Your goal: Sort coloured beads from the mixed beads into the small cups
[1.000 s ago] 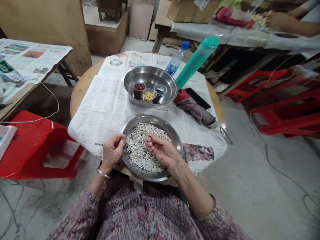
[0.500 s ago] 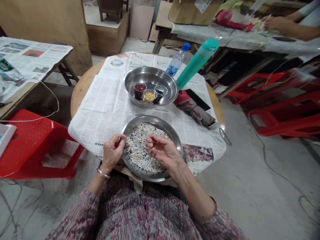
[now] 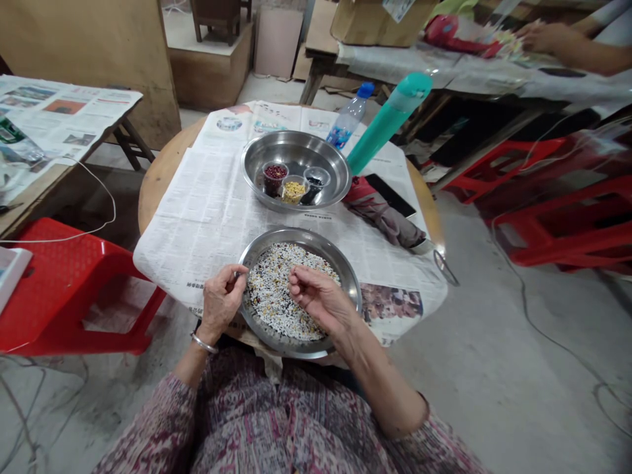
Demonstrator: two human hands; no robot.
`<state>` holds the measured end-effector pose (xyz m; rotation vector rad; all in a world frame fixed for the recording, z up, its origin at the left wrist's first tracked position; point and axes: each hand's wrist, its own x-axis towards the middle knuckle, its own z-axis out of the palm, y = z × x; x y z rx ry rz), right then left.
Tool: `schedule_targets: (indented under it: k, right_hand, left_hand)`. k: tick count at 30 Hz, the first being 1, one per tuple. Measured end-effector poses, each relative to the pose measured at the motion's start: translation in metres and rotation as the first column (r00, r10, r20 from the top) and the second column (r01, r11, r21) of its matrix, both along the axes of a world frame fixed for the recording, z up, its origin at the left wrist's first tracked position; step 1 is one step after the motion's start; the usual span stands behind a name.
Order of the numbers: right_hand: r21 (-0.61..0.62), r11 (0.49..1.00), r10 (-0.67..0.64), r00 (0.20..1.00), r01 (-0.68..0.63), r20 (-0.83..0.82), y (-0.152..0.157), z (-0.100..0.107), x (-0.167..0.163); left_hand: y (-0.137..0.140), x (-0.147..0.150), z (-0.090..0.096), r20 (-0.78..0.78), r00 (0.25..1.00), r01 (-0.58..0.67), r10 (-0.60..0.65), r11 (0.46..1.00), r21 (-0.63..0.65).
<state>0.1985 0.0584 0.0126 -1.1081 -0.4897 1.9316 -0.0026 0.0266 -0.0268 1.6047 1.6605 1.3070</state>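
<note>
A shallow metal basin (image 3: 346, 271) sits at the near edge of the round table. Mixed grains (image 3: 269, 289), mostly white with black, yellow and dark red bits, cover its bottom. My left hand (image 3: 220, 299), a bangle on its wrist, is closed at the basin's left rim, thumb and finger pinched there. Over the grains, my right hand (image 3: 320, 299) has its fingertips pinched together; whatever lies between them is too small to make out. Behind stands a second metal basin (image 3: 247, 172), holding cups of red beans (image 3: 275, 172), yellow beans (image 3: 293, 191) and black beans (image 3: 311, 192).
Newspaper (image 3: 197, 197) covers the table. A plastic bottle (image 3: 348, 118), a teal bottle (image 3: 390, 122), a phone (image 3: 390, 195) and a folded umbrella (image 3: 380, 214) lie or stand to the right. Red stools (image 3: 64, 289) flank the table. Another person's arm (image 3: 582, 49) shows far right.
My right hand has shifted only very slightly above the grains, its fingers still pinched. My left hand stays at the rim. The basins and cups have not moved.
</note>
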Motion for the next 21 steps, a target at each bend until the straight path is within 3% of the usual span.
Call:
schedule_targets:
  k: [3,5,9,13,21]
  right_hand:
    - [0.159,0.987,0.000,0.976,-0.036,0.217,-0.002,-0.001,0.002]
    - [0.197,0.977,0.023,0.958,-0.082,0.287,-0.002,-0.002,0.005]
    - [0.051,0.992,0.108,0.986,-0.115,0.125,0.001,-0.004,0.012]
    - [-0.073,0.995,0.060,0.996,-0.065,-0.064,0.003,-0.003,0.016]
    - [-0.073,0.994,0.067,0.991,-0.075,-0.114,-0.002,0.004,0.016]
  left_hand:
    - [0.000,0.000,0.001,-0.001,1.000,-0.002,0.002,1.000,-0.012]
    - [0.000,0.000,0.002,0.004,1.000,-0.003,0.003,1.000,-0.020]
    - [0.000,0.001,0.001,0.011,1.000,0.000,0.001,1.000,-0.021]
    - [0.000,0.000,0.000,0.013,1.000,-0.004,0.004,1.000,-0.021]
    - [0.000,0.000,0.000,0.010,1.000,-0.006,0.006,0.999,-0.037]
